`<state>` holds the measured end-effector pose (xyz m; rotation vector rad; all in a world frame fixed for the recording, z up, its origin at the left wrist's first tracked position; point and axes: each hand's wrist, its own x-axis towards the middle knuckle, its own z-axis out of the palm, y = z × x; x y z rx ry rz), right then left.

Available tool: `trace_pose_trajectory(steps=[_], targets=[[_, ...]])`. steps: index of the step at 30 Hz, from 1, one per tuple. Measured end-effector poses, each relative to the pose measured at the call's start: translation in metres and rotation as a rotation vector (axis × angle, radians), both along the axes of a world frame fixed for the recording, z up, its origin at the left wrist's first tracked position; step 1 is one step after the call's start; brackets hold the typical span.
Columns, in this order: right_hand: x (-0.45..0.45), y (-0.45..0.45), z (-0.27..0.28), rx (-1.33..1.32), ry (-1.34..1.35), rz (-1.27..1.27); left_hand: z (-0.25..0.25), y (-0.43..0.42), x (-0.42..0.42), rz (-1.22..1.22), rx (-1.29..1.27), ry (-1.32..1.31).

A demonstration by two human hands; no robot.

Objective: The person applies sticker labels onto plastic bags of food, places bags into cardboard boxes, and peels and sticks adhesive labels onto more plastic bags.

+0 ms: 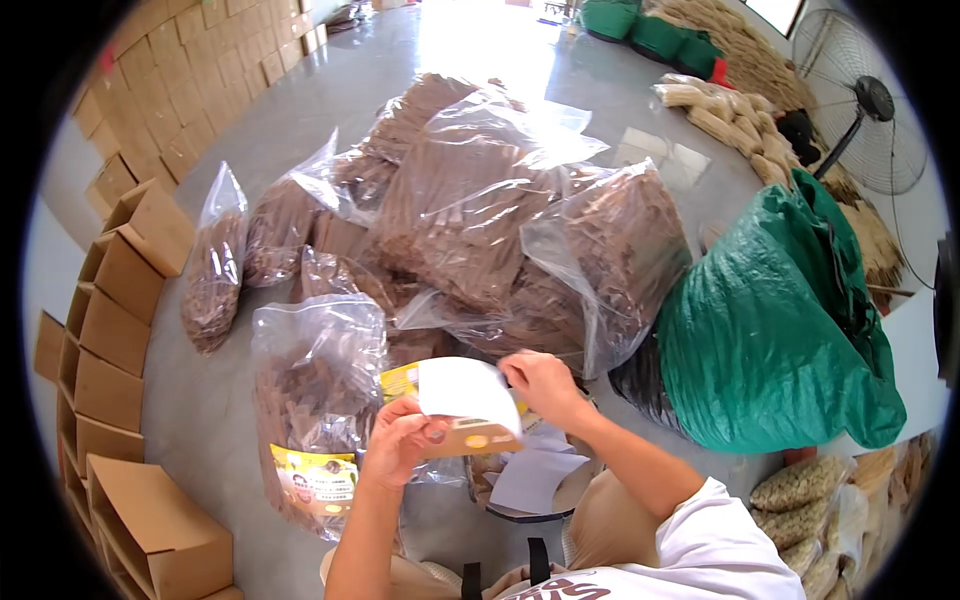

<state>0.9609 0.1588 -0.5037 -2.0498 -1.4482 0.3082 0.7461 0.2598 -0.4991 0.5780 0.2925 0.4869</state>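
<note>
My left hand [398, 438] pinches the lower left edge of a printed label sticker [475, 438] in yellow and brown. A curved white sheet [462, 388] covers its upper part. At the upper right edge of that sheet, my right hand [545, 386] is closed, fingers pressed together; the fingertips are blurred. To the left stands a clear plastic bag [318, 385] of brown strips, with a similar yellow label [315, 482] on its lower front. Below my hands, a round container [590, 465] holds loose white papers [538, 482].
Many filled clear bags [455, 200] are heaped ahead. Open cardboard boxes [160, 530] line the left, with stacked cartons [180, 75] behind. A green sack [770, 330] bulges at right, near a standing fan [872, 100]. More filled bags [800, 500] lie at lower right.
</note>
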Motion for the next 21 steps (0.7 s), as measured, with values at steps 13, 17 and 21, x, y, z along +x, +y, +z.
trace_pose_trajectory(steps=[13, 17, 21], targets=[[-0.007, -0.002, 0.046, 0.283, 0.007, 0.197, 0.006, 0.007, 0.002, 0.461, 0.188, 0.18], [0.017, -0.01, 0.055, 0.226, 0.202, 0.336, -0.016, 0.044, -0.02, 0.809, 0.337, 0.615], [0.016, -0.013, 0.052, 0.151, 0.329, 0.505, 0.01, 0.025, 0.002, 0.178, 0.472, 0.528]])
